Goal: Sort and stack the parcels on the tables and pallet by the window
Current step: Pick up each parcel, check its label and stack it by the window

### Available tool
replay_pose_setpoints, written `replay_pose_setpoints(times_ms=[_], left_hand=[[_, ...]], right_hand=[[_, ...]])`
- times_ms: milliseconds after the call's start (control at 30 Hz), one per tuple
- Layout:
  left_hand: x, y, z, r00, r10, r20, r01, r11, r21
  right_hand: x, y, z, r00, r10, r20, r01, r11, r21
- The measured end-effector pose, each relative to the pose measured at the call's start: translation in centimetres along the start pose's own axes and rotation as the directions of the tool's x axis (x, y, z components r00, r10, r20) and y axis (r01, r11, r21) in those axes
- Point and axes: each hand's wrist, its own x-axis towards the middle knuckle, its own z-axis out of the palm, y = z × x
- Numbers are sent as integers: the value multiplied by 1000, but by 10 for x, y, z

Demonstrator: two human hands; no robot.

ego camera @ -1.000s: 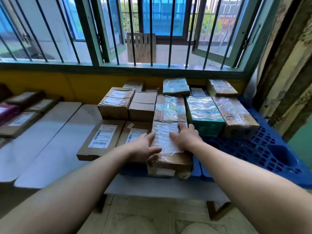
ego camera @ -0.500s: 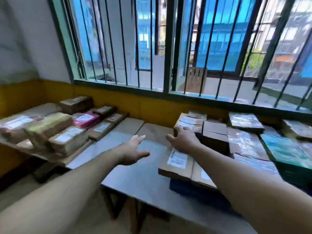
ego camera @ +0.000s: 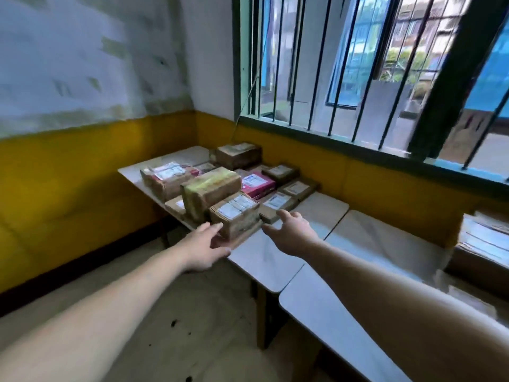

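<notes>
Both hands are open and hold nothing — the left hand (ego camera: pixel 205 245) touches the near corner of a taped box (ego camera: pixel 235 212), the right hand (ego camera: pixel 293 232) hovers beside it. That box sits at the table (ego camera: pixel 264 260) edge; a one-sided tug could tip it off.

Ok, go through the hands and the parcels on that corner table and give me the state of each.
left hand: open, at the front parcel's near left corner
right hand: open, fingers spread, holding nothing
front parcel: flat on a thin box, label up
yellow-taped parcel: lying flat
pink parcel: flat, label up
</notes>
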Motion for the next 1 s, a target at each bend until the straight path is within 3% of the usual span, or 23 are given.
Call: replay_pose_setpoints(times_ms=[633, 833, 1000], left_hand=[[228, -125, -78, 987, -162, -3, 162, 985, -67], [311, -172, -98, 997, -68, 46, 69, 998, -15], [373, -193, -105, 985, 33, 171, -36, 999, 16]], right_hand=[[286, -87, 74, 989, 8, 147, -20, 997, 79], [347, -111, 109, 981, 163, 108, -175, 978, 110], [374, -127, 137, 947, 320, 29, -321, 946, 54]])
